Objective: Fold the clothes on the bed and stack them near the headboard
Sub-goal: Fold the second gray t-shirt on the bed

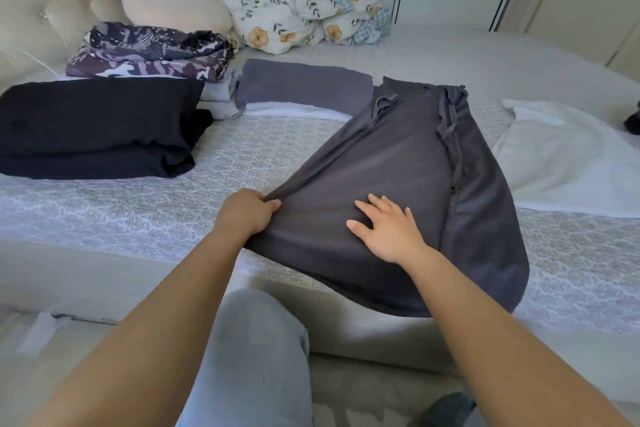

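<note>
1. Dark grey fabric is bunched in my left hand [247,211], whose curled fingers pinch the left edge of the grey garment [408,184].
2. My right hand [388,230] lies flat on the same garment, fingers spread and straight, pressing the cloth down near its lower end.
3. That garment lies lengthwise on the patterned bedspread [173,218], its lower hem hanging over the bed's near edge.
4. Just beyond its far end sits a folded grey towel [304,83]; what lies beneath it is white, possibly another folded piece.
5. To my left rests a folded black garment [97,125], and behind it a patterned folded stack [149,52] close to the tufted headboard [45,0].
6. A white cloth [568,163] lies flat to my right.
</note>
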